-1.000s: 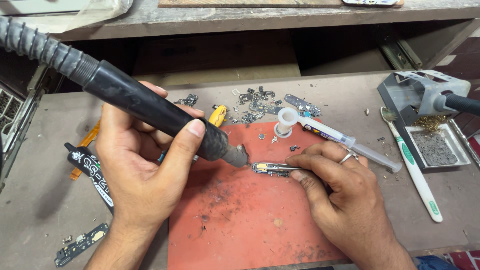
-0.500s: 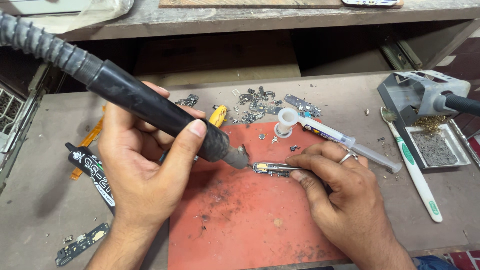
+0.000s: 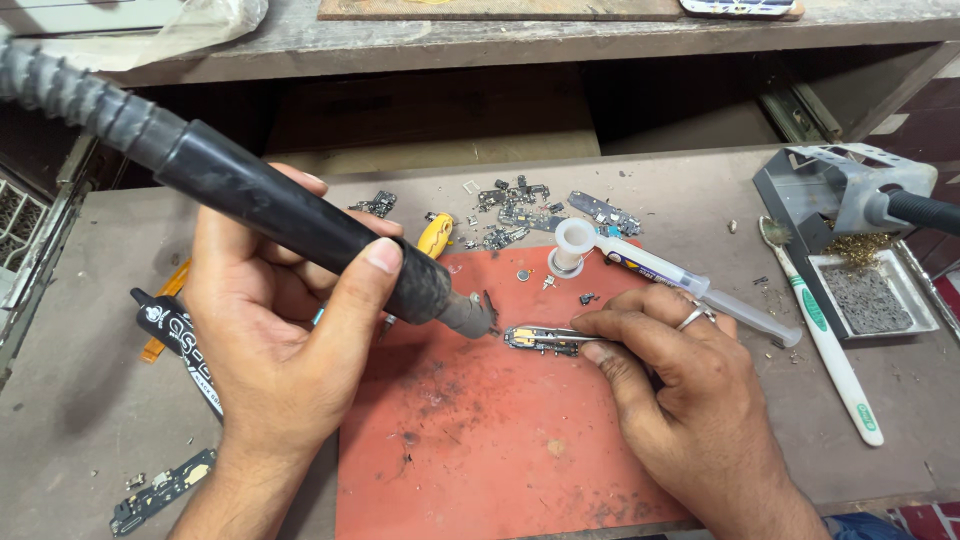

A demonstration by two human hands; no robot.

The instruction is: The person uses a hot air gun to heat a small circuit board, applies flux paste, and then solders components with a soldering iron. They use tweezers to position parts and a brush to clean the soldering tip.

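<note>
Red-orange work mat (image 3: 500,440) lying on grey desk (image 3: 60,420), head view only.

- Left hand (image 3: 270,350): fingers wrapping tight round black hot-air handle (image 3: 300,225); ribbed hose running up-left; metal nozzle (image 3: 470,315) pointing right and down.
- Small circuit strip (image 3: 540,340): lying flat on mat, long axis running left-right, just right of nozzle tip, apart from it by a small gap.
- Right hand (image 3: 690,400): w/ ring; fingers pinched narrow, pressing thin tool or tweezers onto strip's right end; can't tell which.
- Relation: strip sitting btwn both hands; right hand touching it via tool, left hand's nozzle aiming at its left end.
- Misc: syringe (image 3: 660,275) w/ white cap behind right hand; toothbrush (image 3: 825,340) far right; iron stand (image 3: 830,195) w/ sponge tray; loose small boards (image 3: 520,205) at mat's back edge; yellow tool (image 3: 435,235); black tube (image 3: 180,345) left.
</note>
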